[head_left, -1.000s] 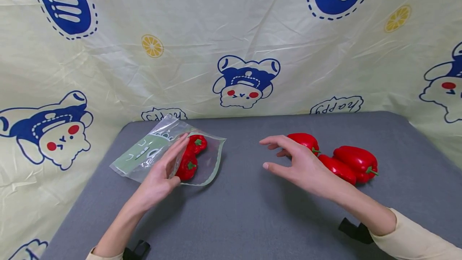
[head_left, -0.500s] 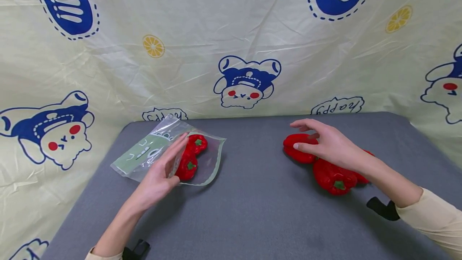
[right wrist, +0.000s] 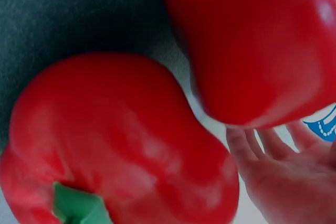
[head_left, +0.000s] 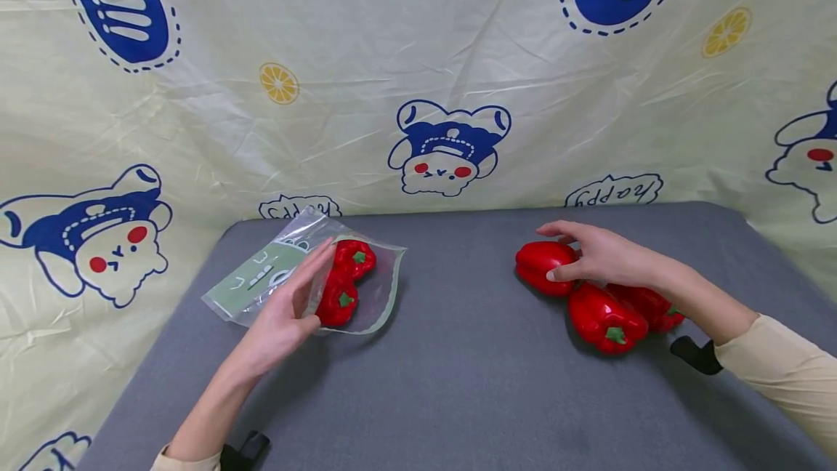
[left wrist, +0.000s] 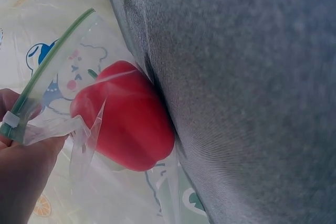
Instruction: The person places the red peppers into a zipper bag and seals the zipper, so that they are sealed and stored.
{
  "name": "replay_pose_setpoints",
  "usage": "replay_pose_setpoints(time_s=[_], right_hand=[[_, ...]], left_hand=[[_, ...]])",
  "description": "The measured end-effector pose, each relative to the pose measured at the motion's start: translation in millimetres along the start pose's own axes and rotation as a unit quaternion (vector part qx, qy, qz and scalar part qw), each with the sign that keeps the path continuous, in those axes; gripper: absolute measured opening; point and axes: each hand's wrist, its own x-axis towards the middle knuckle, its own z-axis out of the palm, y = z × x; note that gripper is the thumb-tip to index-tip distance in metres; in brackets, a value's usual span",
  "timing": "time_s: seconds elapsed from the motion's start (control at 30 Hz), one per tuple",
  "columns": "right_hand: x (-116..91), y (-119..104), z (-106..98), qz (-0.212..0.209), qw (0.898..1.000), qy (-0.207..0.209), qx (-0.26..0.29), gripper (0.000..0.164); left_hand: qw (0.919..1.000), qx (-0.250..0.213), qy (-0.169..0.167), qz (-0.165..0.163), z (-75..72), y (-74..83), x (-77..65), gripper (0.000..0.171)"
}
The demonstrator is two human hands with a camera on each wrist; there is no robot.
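In the head view a clear zip bag (head_left: 251, 283) with a green printed panel lies at the left, its mouth turned to the right. Two red bell peppers (head_left: 338, 302) show inside it. My left hand (head_left: 282, 322) pinches the bag's edge; the left wrist view has thumb and finger by the white slider (left wrist: 10, 119), one bagged pepper (left wrist: 126, 121) in front. On the right, my right hand (head_left: 615, 259) grips another red bell pepper (head_left: 539, 264), thumb on its near side and fingers behind it. Those fingertips are hidden behind the pepper (right wrist: 262, 40) in the right wrist view.
More red bell peppers (head_left: 604, 318) with green stems lie close beside the gripped one, under the right forearm. Everything stands on a grey cloth-covered table (head_left: 451, 384). A printed plastic curtain (head_left: 340, 144) rises behind the table's far edge.
My right hand has moved right and back, from the table's middle to the leftmost loose pepper, and closed around it. My left hand and the bag have barely shifted.
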Motion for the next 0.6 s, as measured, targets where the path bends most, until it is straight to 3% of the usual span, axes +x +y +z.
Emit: replay_pose_setpoints(time_s=[0.23, 0.6], right_hand=[[-1, 5, 2, 0.036, 0.998, -0.058, 0.010, 0.087], [-1, -16, 4, 0.023, 0.999, 0.008, 0.046, 0.080]], left_hand=[[0.9999, -0.010, 0.002, -0.007, -3.5, -0.3, 0.2, 0.101], [0.9998, -0.004, -0.001, -0.019, -5.4, -0.1, -0.2, 0.099]])
